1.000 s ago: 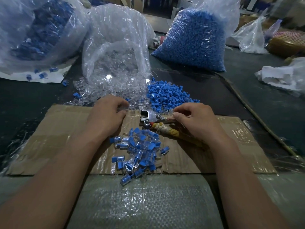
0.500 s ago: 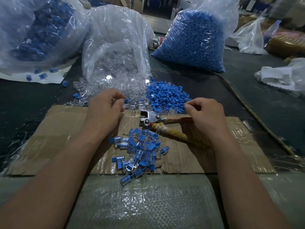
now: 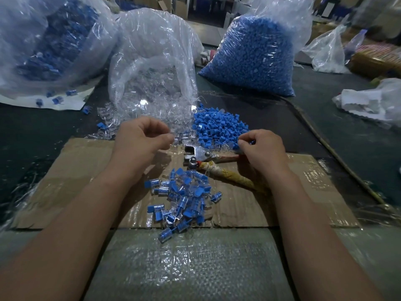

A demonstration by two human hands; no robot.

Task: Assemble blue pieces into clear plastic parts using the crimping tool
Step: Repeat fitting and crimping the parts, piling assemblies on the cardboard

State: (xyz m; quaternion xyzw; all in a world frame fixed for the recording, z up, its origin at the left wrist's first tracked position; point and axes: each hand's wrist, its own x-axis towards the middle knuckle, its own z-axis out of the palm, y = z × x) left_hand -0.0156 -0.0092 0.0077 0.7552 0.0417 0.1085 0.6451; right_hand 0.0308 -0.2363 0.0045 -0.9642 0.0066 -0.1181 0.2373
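The crimping tool [image 3: 200, 155] lies on the cardboard sheet [image 3: 71, 181], metal head to the left, its tape-wrapped handle [image 3: 230, 175] pointing right. Behind it sit a heap of loose blue pieces [image 3: 219, 127] and spilled clear plastic parts [image 3: 184, 135]. My left hand [image 3: 141, 144] is left of the tool's head, its fingers curled and pinching a clear part. My right hand [image 3: 263, 148] hovers at the blue heap's near edge and pinches a small blue piece [image 3: 251, 142]. A pile of assembled blue-and-clear pieces [image 3: 182, 198] lies in front of the tool.
An open bag of clear parts [image 3: 152, 68] stands behind my left hand. A full bag of blue pieces [image 3: 253, 55] stands at the back right, another bag with blue parts [image 3: 47, 40] at the back left. Crumpled plastic [image 3: 373, 103] lies far right.
My right hand left the tool's handle, reached back to the blue heap and now pinches a blue piece. My left hand lifted slightly from the clear parts with one between its fingers.
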